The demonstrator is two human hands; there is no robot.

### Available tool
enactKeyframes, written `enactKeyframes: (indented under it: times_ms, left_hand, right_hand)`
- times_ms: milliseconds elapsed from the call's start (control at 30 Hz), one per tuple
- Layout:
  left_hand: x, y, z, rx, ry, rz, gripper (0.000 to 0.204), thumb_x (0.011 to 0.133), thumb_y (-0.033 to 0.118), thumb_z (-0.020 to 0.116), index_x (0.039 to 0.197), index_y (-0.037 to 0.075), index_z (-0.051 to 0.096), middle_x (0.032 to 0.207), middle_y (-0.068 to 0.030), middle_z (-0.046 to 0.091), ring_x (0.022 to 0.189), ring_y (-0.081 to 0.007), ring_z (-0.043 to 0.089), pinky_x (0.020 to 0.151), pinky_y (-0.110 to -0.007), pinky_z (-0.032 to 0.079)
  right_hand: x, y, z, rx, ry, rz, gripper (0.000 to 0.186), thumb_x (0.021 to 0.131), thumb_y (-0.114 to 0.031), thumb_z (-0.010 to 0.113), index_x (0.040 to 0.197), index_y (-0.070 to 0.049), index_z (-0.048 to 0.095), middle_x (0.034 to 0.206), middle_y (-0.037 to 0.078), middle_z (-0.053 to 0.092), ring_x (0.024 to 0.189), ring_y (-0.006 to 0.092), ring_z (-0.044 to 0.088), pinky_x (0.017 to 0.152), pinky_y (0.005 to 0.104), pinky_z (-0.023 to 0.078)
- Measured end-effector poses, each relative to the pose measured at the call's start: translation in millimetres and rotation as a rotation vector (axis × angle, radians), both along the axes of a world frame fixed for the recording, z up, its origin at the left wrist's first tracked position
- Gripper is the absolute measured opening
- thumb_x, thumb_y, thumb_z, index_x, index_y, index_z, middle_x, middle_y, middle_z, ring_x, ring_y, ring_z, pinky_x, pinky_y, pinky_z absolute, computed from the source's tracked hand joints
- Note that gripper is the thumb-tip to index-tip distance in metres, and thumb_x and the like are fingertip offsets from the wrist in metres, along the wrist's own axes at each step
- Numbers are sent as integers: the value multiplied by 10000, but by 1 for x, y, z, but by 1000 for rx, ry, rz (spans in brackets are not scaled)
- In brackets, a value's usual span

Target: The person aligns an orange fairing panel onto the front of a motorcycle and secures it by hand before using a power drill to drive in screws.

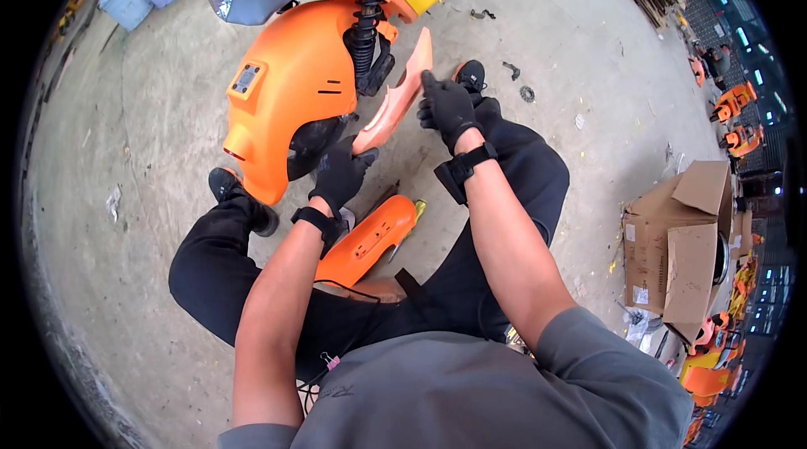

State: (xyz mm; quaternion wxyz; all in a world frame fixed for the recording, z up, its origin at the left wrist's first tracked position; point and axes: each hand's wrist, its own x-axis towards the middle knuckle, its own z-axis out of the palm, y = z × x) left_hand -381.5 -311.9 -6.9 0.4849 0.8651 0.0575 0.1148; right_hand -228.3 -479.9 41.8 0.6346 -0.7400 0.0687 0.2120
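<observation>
Holding 1 pc. curved pale-orange panel (398, 103), R of orange fender (290, 71): L hand (340, 173), gloved, fingers wrapped round lower end; R hand (450, 104), gloved, at upper edge, cannot tell if gripping. 1 slotted orange cover (357, 253), lower R of fender; 1 cardboard carton (650, 260), far R of same.

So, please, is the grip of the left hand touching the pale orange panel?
Touching. The head view shows the grip of the left hand closed on the lower end of the pale orange panel, with no gap between them.
</observation>
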Motion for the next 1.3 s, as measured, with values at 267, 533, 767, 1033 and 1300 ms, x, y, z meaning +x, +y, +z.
enactKeyframes:
  times_ms: [267, 533, 767, 1033, 1300]
  left_hand:
    - [14, 14, -13, -182, 143, -62, 422, 802, 217, 714, 1115, -39, 591, 963, -222, 660, 921, -297, 641, 817, -375, 476]
    - [28, 24, -59, -184, -17, -52, 566, 814, 220, 708, 1265, -40, 486, 1163, -207, 598, 1091, -279, 572, 926, -380, 435]
    - [35, 30, -70, -194, 251, 66, 369, 841, 212, 721, 1094, -11, 569, 859, 5, 541, 796, -122, 506, 732, -307, 444]
    - [45, 26, -69, -436, 173, 250, 280, 891, 258, 682, 779, 38, 552, 619, 25, 467, 566, -94, 447, 547, -288, 368]
    - [45, 33, -69, -306, 87, 268, 363, 927, 274, 639, 712, 29, 479, 601, -1, 421, 570, -128, 427, 558, -313, 359]
  right_hand:
    - [13, -3, -83, 706, 466, 176, 808, 785, -645, 662, 1364, -137, 420, 1258, 114, 529, 1131, 273, 546, 925, 473, 493]
    - [22, 29, -105, 721, 405, 207, 682, 802, -369, 764, 1342, -168, 398, 1229, 70, 531, 1081, 250, 579, 819, 449, 546]
    - [28, 44, -124, 737, 302, 69, 747, 776, -274, 800, 1352, -116, 351, 1228, 90, 528, 1085, 258, 582, 824, 452, 551]
    - [34, 52, -137, 652, 172, 31, 778, 753, -236, 814, 1362, -78, 356, 1212, 103, 545, 1046, 211, 599, 805, 386, 553]
    - [33, 57, -137, 717, 187, 41, 783, 759, -248, 807, 1374, -74, 355, 1192, 96, 560, 1019, 201, 602, 806, 366, 539]
